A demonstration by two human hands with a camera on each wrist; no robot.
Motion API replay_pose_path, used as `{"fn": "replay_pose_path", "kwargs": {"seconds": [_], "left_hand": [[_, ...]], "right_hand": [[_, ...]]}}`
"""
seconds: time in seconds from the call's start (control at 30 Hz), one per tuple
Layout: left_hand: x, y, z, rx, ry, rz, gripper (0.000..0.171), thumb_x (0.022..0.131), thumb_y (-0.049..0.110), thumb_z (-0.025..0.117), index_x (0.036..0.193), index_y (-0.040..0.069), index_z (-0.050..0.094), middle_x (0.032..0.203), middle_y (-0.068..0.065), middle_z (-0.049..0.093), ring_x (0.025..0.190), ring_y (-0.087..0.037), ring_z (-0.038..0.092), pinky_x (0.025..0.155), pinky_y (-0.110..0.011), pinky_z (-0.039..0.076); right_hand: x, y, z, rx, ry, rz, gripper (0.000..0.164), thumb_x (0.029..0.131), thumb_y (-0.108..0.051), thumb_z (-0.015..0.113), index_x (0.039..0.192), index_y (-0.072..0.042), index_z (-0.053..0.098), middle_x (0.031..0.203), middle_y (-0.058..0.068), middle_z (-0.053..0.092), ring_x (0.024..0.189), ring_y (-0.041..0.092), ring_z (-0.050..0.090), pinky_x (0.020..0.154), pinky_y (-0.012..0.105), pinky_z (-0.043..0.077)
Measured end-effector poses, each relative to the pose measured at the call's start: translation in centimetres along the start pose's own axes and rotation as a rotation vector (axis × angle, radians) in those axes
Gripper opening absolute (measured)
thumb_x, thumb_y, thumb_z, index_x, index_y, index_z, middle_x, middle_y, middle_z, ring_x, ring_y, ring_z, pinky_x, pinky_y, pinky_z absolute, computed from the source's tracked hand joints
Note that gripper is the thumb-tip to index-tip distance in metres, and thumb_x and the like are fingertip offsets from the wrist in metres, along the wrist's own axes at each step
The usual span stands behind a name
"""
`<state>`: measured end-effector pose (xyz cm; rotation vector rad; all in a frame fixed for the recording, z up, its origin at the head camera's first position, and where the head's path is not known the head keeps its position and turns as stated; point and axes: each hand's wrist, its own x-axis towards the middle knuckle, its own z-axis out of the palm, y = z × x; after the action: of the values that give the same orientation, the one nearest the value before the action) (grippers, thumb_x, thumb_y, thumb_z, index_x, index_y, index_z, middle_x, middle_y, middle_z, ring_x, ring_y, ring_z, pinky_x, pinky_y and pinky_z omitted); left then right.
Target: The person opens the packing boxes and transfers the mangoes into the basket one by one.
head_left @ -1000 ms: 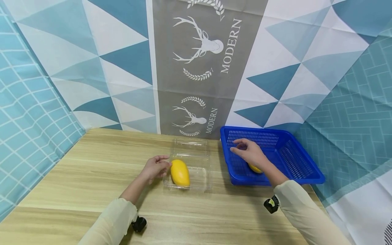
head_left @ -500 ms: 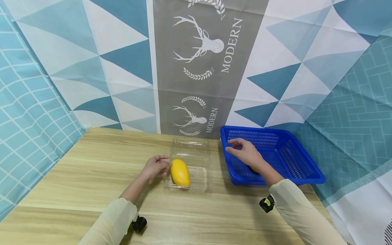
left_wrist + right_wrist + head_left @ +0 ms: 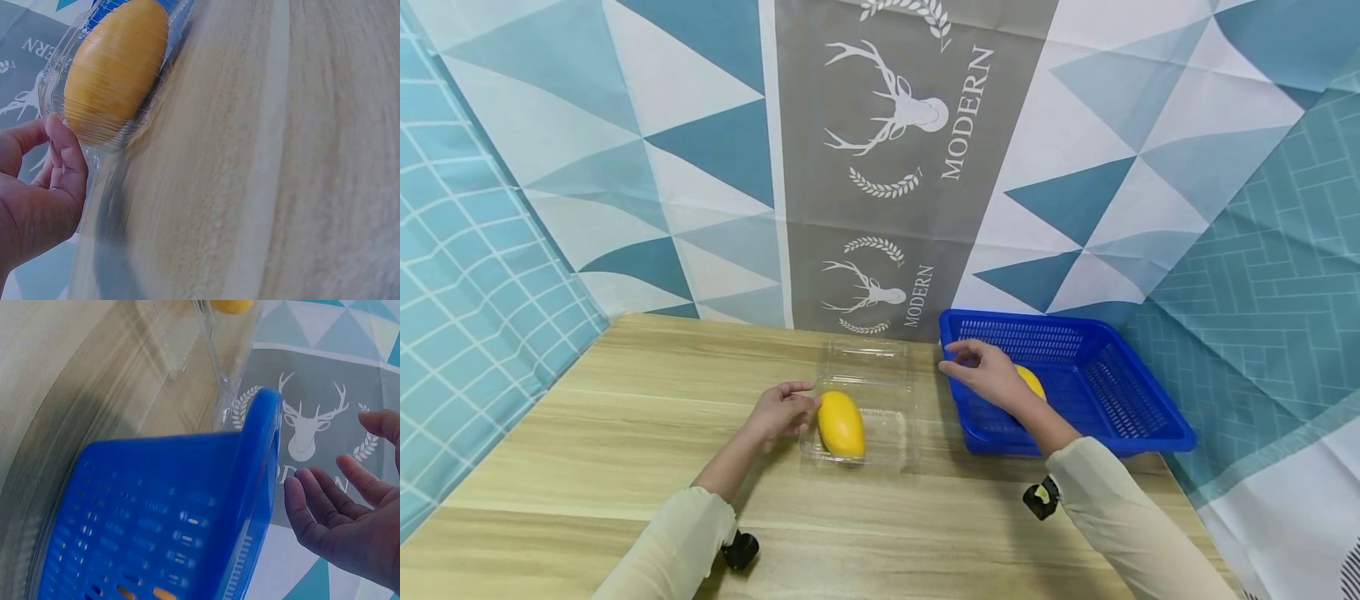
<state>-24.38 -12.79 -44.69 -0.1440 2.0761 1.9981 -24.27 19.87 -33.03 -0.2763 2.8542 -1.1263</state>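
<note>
A yellow mango (image 3: pixel 841 425) lies in the left part of a clear plastic clamshell box (image 3: pixel 891 435), whose lid is folded back toward the wall. My left hand (image 3: pixel 781 414) pinches the box's left rim between thumb and forefinger; the left wrist view shows the fingertips meeting at the edge beside the mango (image 3: pixel 119 69). Above the left side of a blue plastic basket (image 3: pixel 1052 337) is my right hand (image 3: pixel 988 375), fingers loosely bent and holding nothing. Behind that hand a second yellow mango (image 3: pixel 1031 382) shows in the basket, partly covered by the wrist.
The wooden table (image 3: pixel 625 433) carries both containers, the basket standing to the right of the box. A patterned cloth wall (image 3: pixel 865 167) rises directly behind the table's back edge. Dark wrist cameras (image 3: pixel 742 551) hang at both sleeves.
My right hand has drifted left over the basket, from its inside toward its left rim, uncovering more of the mango there. The left hand and the box have stayed in place.
</note>
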Motion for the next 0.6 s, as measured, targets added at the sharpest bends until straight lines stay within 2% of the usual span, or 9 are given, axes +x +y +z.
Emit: {"fn": "replay_pose_path", "kwargs": {"seconds": [0.23, 0.6], "left_hand": [[-0.1, 0.1, 0.0, 0.003, -0.001, -0.001, 0.047, 0.089, 0.015, 0.062, 0.131, 0.001, 0.044, 0.084, -0.002, 0.054, 0.065, -0.008, 0.053, 0.056, -0.017, 0.05], [0.0, -0.1, 0.0, -0.023, -0.006, 0.004, 0.047, 0.09, 0.013, 0.062, 0.131, 0.001, 0.044, 0.085, -0.002, 0.055, 0.065, -0.008, 0.052, 0.056, -0.017, 0.05]], "right_hand": [[0.2, -0.5, 0.7, 0.003, -0.02, -0.007, 0.039, 0.088, -0.034, 0.063, 0.122, -0.014, 0.059, 0.114, 0.01, 0.062, 0.103, 0.025, 0.058, 0.084, 0.037, 0.053], [0.2, -0.8, 1.4, 0.011, -0.044, -0.038, 0.04, 0.088, -0.032, 0.063, 0.122, -0.012, 0.058, 0.111, 0.009, 0.063, 0.098, 0.022, 0.058, 0.079, 0.032, 0.054]]}}
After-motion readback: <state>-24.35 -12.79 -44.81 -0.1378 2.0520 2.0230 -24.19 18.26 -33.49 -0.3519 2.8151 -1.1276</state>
